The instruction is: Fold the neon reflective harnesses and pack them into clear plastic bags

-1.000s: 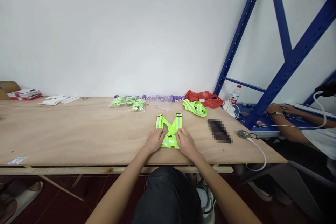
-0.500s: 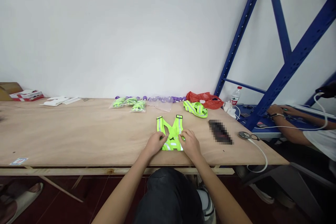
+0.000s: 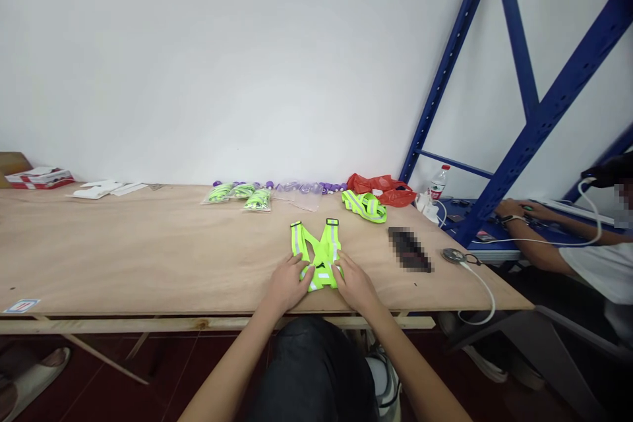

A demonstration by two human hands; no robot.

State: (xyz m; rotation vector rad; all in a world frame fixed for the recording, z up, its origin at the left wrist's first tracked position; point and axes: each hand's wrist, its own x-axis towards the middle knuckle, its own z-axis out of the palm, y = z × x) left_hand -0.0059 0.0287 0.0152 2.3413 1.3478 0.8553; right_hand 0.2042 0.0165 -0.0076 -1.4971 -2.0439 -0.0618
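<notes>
A neon-yellow reflective vest (image 3: 324, 254) with grey reflective stripes and black strap buckles lies on the wooden table in front of me. Its straps cross in an X and its lower part is folded in. My left hand (image 3: 287, 282) rests on the vest's left edge, fingers extended and apart. On the opposite edge lies my right hand (image 3: 354, 282), its fingers likewise stretched out over the fabric. Parts of both side edges are hidden under the fingers.
Behind are packed bags (image 3: 258, 200) of neon straps, clear plastic bags (image 3: 304, 194), a loose neon vest (image 3: 364, 205) and a red plastic bag (image 3: 383, 189). To the right are a blurred dark item (image 3: 409, 249), a round cabled device (image 3: 453, 256), a blue frame (image 3: 509, 165) and a co-worker's arm (image 3: 534, 242).
Both hands have gone from pinching the vest's sides to lying flatter on it with fingers extended. The whole view has shifted slightly.
</notes>
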